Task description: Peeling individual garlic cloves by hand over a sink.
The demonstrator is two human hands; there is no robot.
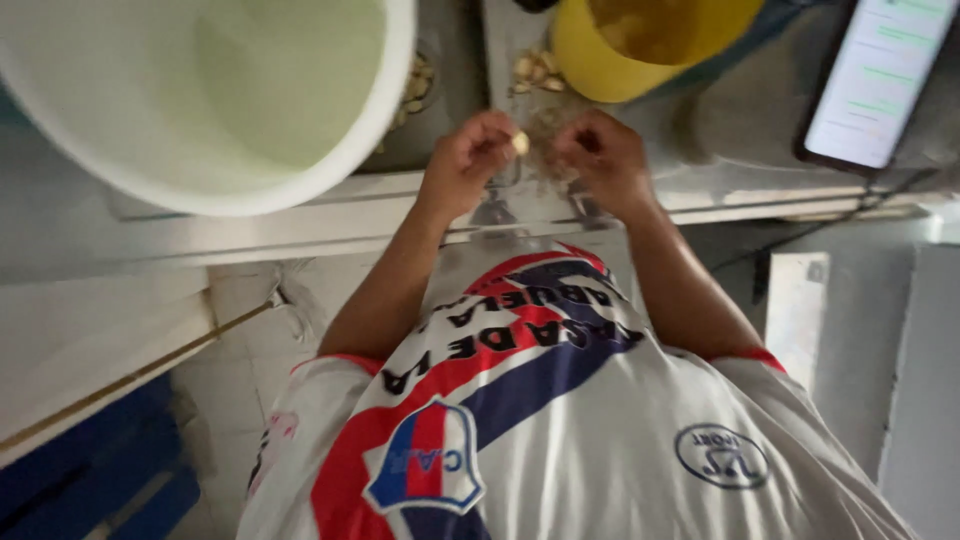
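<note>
The view is upside down, so the person's shirt fills the bottom and the counter runs across the upper half. The 2 hands meet close together over the counter's near edge. The one at picture left, taken here as the left hand, pinches a small pale garlic clove between its fingertips, fingers narrow around it. The right hand is curled just beside it, fingers bent in towards the clove; I cannot tell whether it touches the clove or holds anything.

Behind the hands, more pale cloves lie loose on the counter, next to a yellow bowl. A large white bucket stands towards the counter's left end. A phone with a lit screen leans at the right end.
</note>
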